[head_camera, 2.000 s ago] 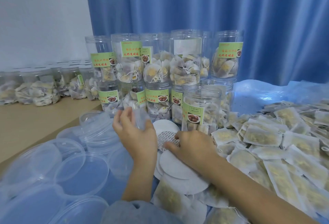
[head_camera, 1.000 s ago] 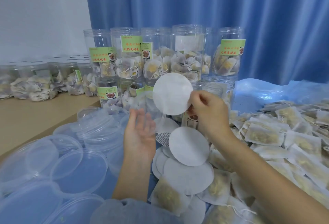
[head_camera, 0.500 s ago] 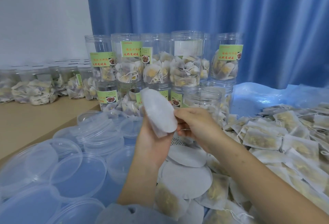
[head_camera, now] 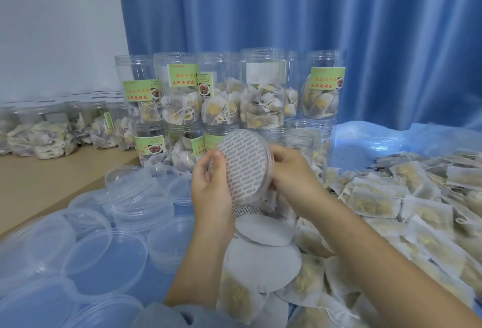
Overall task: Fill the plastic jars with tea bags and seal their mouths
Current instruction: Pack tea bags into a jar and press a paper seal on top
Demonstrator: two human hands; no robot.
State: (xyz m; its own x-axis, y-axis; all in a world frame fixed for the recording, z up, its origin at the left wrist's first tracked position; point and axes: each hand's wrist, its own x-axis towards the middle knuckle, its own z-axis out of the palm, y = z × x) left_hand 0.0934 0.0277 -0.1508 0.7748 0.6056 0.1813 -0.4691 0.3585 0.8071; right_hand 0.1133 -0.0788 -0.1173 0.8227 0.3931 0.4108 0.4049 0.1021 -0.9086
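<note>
patterned round seal (head_camera: pixel 245 166) held between left hand (head_camera: pixel 211 186) and right hand (head_camera: pixel 289 168).

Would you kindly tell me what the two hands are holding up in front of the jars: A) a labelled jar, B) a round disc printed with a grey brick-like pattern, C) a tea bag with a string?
B: the left hand and right hand grip the round grey-patterned seal disc by opposite edges.

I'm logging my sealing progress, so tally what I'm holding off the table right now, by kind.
Clear plastic lid: 1, held between left hand and right hand
Patterned seal liner: 1, sitting inside that lid
Total: 2
</note>
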